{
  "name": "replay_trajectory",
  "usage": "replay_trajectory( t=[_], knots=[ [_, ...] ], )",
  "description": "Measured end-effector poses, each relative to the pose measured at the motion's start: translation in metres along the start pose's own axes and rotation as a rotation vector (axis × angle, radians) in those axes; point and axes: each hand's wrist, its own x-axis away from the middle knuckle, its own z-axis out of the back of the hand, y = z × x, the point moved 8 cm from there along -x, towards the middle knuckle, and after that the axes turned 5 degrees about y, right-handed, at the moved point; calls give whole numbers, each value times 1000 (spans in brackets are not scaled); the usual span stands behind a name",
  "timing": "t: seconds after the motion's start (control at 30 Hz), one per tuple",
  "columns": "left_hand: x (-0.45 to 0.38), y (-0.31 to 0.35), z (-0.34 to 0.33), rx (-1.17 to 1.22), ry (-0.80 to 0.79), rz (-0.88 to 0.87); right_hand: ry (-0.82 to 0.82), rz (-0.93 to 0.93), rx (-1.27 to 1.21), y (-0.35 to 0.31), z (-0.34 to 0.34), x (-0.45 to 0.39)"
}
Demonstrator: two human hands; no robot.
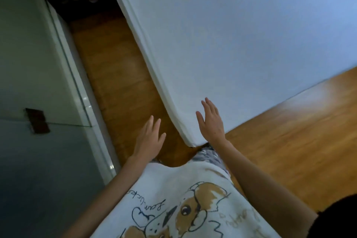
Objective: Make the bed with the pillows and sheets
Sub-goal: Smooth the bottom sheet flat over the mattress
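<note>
The bed [241,35] fills the upper right, its mattress covered by a smooth white fitted sheet that wraps over the near corner at the centre. My right hand [211,121] is flat and open over that corner, fingers pointing away from me. Just left of the corner, my left hand [148,139] hovers open above the floor and touches nothing. No pillows are in view.
Wooden floor [289,131] runs along the foot of the bed and in a narrow strip [116,75] between the bed's left side and a pale wall with white trim [81,87]. A small dark plate [37,120] sits on the wall at left.
</note>
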Motion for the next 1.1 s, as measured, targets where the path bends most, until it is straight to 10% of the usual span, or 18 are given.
replay_trajectory(
  t=[0.57,1.1],
  knots=[
    [-101,-78,145,-66,-71,-172,47,-256,-71,-70,-41,-67],
    [-497,16,197,-338,-235,-492,209,-479,-210,-15,-91,-429]
  ],
)
